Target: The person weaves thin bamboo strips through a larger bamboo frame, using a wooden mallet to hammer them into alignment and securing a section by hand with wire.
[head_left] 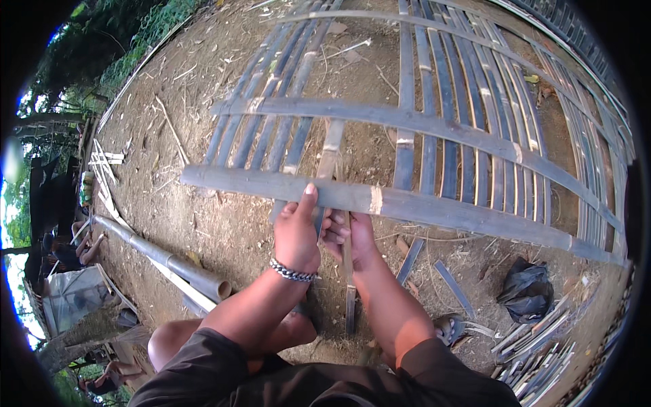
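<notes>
A bamboo lattice of long crosswise slats and narrower lengthwise slats spreads in front of me. My left hand [296, 234] grips the nearest crosswise bamboo slat [441, 209], its thumb on top and its fingers curled below. Close beside it, my right hand [358, 237] is closed round a thin bamboo strip [349, 271] under that slat. The strip's lower end hangs down between my forearms. Just above my hands, a lighter lengthwise slat [330, 146] runs between the two nearer crosswise slats. The slat partly hides the fingertips of both hands.
A thick bamboo pole [166, 258] lies on the ground at left. To the right are a black plastic bag [527, 290], short bamboo offcuts [454, 288] and a pile of split strips [536, 373]. Other people [68, 251] are at the far left edge.
</notes>
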A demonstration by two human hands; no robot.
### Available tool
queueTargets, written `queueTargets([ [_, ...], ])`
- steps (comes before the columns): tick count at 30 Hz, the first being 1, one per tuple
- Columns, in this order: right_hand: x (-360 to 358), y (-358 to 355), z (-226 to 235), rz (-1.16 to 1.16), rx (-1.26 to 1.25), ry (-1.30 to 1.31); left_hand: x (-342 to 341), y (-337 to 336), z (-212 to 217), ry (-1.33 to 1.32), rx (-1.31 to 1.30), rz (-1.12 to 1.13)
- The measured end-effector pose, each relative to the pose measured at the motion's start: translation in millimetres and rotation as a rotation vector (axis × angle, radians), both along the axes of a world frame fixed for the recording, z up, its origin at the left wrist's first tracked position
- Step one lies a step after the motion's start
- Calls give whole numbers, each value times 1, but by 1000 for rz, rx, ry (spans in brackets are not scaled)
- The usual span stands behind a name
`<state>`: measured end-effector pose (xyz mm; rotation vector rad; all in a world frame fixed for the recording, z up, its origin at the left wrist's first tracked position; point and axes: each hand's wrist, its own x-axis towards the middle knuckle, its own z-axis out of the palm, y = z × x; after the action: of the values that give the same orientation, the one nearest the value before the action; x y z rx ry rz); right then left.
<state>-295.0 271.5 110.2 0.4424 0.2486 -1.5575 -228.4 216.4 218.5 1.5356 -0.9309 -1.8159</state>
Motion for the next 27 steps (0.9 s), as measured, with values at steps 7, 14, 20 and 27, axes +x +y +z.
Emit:
queueTargets([
  [7, -6, -2, -16, 96, -20, 113, -2, 4, -20, 78, 40, -54],
  [14, 4, 34, -37, 191, 278, 423, -6, 11, -55, 46, 25, 125],
  [20, 14, 92, -16, 550, 429, 1211, -3, 12, -96, 2, 32, 173],
  [27, -18, 172, -5, 1108, 290, 1894, 3, 14, -142, -79, 47, 130],
])
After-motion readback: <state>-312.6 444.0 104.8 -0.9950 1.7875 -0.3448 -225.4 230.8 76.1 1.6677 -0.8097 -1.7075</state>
